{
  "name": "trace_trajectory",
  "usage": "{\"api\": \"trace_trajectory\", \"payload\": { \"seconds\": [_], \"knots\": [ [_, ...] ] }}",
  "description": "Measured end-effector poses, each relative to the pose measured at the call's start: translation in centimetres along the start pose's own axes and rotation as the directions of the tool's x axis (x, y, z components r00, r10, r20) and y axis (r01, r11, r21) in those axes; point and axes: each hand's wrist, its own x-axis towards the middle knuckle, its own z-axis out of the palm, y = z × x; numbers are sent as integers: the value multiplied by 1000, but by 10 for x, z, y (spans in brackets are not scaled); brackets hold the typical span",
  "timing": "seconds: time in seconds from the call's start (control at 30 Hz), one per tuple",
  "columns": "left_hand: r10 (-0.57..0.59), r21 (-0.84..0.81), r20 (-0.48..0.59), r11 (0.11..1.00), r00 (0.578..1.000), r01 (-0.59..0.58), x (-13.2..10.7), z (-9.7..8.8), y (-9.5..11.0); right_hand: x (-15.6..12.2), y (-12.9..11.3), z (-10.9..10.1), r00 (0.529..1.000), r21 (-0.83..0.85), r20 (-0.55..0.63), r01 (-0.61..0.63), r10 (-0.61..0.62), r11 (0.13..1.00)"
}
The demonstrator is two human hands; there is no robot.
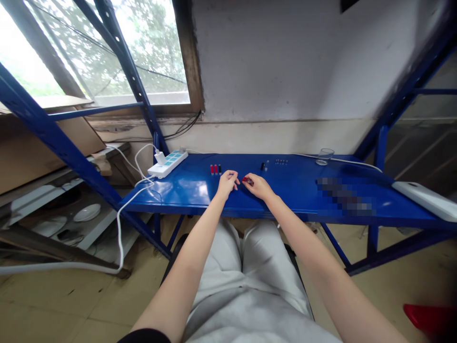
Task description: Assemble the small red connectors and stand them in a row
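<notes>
My right hand (258,186) pinches a small dark red tube (247,181) above the blue table; the fingers hide part of it. Close by on the left is my left hand (227,183), its fingers loosely bent and apart, with nothing visible in them. Behind the left hand stand two small red tubes (213,169) and a black one (220,170), in a short row. Beyond my right hand are a black tube (263,166) and small clear pieces (267,166). Farther right, several tiny pieces (281,162) form a row, too small to name.
A white power strip (168,163) with a plugged-in charger lies at the left end of the blue table (178,195). A drinking glass (324,156) stands at the back right. Near it are a blurred-out object (344,195) and a white flat object (424,199). Blue posts frame both sides.
</notes>
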Motion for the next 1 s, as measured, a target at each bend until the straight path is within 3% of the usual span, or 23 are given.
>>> {"api": "trace_trajectory", "payload": {
  "seconds": [0.17, 0.47, 0.7, 1.0],
  "knots": [
    [14, -8, -96, 1000, 995, -15, 4, -3, -4, 1, 8, 0, 985, 48, -126, -109, 114, 993],
    [23, 64, -64, 998, 998, -19, 2, -1, -3, 5, 20, -8, 926, -8, -214, -321, 312, 947],
    [21, 92, -44, 996, 999, -16, 4, -3, -7, 16, 55, -24, 857, -117, -177, -506, 484, 855],
    [22, 103, -29, 995, 999, -19, 3, -3, -6, 30, 75, -35, 830, -215, -101, -557, 548, 802]
  ]
}}
